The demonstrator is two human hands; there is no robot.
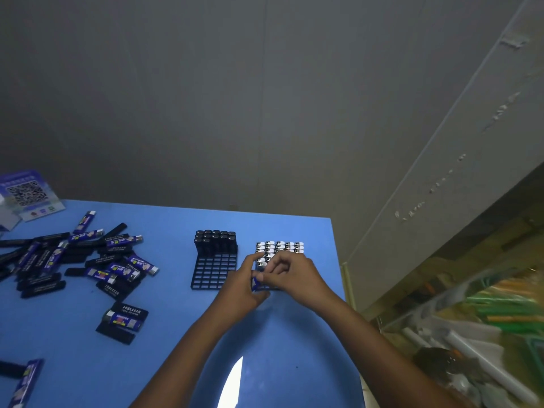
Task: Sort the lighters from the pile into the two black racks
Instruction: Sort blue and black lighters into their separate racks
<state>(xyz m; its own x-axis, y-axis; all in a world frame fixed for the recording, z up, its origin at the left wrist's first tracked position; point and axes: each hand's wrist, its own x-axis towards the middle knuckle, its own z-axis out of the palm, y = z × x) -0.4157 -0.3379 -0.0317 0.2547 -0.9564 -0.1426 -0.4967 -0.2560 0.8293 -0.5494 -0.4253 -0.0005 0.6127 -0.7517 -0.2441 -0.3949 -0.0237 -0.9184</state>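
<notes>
A pile of black and blue lighters (79, 260) lies at the left of the blue table (164, 328). The left black rack (214, 270) holds black lighters (215, 241) in its far rows; its near cells are bare. The right black rack (269, 287) holds blue lighters with silver tops (281, 247) and is mostly hidden by my hands. My left hand (243, 285) grips a blue lighter (255, 283) at that rack's near left corner. My right hand (290, 275) pinches the same lighter from the right.
A small stack of lighters (123, 320) lies nearer me, and two more lighters (25, 378) sit at the lower left. A QR-code card (29, 194) stands at the far left. The table's right edge (338, 260) borders a cluttered bin of tubes (477, 334).
</notes>
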